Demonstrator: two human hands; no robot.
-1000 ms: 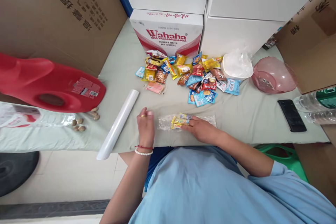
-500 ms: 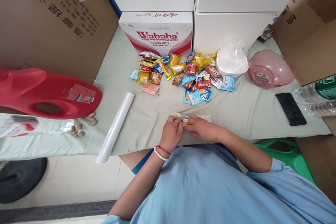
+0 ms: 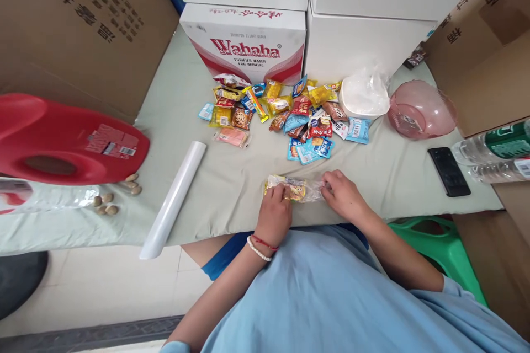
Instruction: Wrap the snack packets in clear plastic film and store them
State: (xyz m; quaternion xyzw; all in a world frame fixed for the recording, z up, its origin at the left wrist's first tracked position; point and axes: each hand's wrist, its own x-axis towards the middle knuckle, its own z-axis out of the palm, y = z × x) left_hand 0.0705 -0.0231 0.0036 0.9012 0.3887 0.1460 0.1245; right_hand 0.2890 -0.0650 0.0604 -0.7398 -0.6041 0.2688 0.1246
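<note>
On the cloth near the table's front edge lies a clear plastic bag with a yellow-printed snack packet inside it. My left hand is closed, its curled fingers pressing on the bag's left part and covering some of the packet. At the other end, my right hand pinches the loose clear plastic between thumb and fingers. Beyond both hands, a pile of small wrapped snacks is spread in front of a Wahaha water carton.
To the left are a white roll, a red jug on its side and several small brown round things. At the right stand a white bowl with plastic in it, a pink bowl, a phone and bottles.
My right hand has moved right, away from my left hand, with the bag's end between its fingers. More of the bag and yellow packet shows. The view has shifted slightly.
</note>
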